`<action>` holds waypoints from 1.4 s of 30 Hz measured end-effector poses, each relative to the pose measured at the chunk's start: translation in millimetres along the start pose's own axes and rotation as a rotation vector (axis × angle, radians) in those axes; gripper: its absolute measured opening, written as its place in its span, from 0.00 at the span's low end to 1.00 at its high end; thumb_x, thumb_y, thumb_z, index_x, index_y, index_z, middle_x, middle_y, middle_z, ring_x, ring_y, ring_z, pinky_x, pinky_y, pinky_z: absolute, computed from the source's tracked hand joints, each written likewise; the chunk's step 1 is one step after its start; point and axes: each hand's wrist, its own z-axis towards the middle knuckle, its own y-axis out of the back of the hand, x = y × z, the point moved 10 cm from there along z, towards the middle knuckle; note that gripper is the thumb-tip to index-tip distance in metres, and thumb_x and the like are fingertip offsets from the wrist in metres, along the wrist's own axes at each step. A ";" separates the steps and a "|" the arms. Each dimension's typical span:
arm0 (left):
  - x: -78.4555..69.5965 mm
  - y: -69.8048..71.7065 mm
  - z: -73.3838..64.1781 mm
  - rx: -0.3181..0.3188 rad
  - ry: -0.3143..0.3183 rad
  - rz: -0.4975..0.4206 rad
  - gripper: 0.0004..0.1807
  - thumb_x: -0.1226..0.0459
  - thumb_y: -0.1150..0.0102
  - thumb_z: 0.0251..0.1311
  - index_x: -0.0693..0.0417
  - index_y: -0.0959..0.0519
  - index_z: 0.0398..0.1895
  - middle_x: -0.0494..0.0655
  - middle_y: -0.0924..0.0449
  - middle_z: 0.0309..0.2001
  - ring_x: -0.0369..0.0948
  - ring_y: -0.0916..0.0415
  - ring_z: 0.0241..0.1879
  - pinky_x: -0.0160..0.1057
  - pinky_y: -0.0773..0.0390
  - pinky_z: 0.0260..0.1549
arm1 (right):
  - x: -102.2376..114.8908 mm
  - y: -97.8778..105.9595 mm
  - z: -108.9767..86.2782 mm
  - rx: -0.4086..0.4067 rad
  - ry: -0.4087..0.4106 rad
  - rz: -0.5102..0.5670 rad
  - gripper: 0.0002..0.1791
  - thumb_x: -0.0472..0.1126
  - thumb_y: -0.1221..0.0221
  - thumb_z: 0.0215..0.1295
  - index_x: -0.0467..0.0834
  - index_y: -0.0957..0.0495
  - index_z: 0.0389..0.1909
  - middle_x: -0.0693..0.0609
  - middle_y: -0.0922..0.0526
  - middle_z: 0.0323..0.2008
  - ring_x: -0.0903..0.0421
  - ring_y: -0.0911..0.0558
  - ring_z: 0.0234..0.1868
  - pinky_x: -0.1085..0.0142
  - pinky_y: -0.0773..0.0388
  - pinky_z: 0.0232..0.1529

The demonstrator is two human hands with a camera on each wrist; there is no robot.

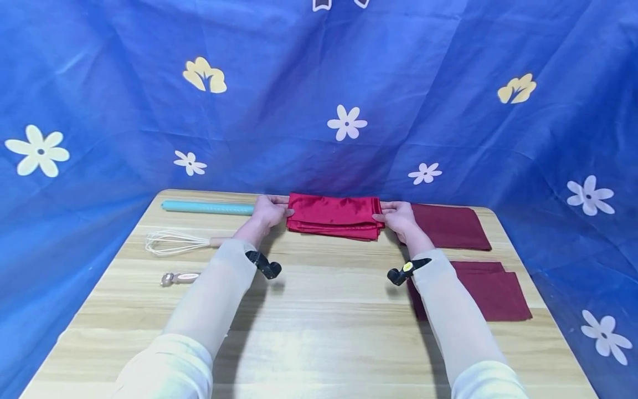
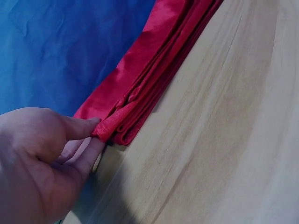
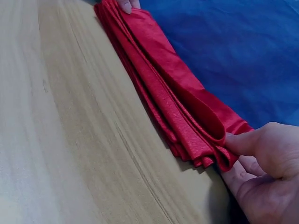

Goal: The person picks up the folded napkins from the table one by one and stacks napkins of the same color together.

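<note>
A shiny red satin cloth [image 1: 334, 210], folded into a long layered stack, lies along the back edge of the table. My left hand [image 1: 269, 213] pinches its left end, with the thumb on top and fingers below in the left wrist view. At the other end, my right hand [image 3: 268, 172] grips the corner of the folds between thumb and fingers. Loose layered edges of the cloth [image 3: 159, 102] face the front in the right wrist view. Part of the fingers on both hands is hidden under the fabric.
Left of the cloth lie a teal rod [image 1: 209, 208], a whisk [image 1: 176, 242] and a small brown-handled tool [image 1: 179, 278], partly behind my left arm. Two folded maroon cloths [image 1: 451, 227] lie at the right. A blue flowered curtain [image 1: 299, 83] hangs behind the wooden table [image 1: 319, 332].
</note>
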 end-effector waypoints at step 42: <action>-12.4 9.8 -27.0 0.108 -0.052 -0.103 0.23 0.77 0.39 0.70 0.75 0.26 0.66 0.72 0.20 0.59 0.60 0.19 0.59 0.44 0.17 0.57 | 18.3 20.0 -30.6 0.153 0.036 0.124 0.26 0.15 0.46 0.68 0.21 0.30 0.66 0.24 0.23 0.62 0.38 0.20 0.64 0.51 0.23 0.64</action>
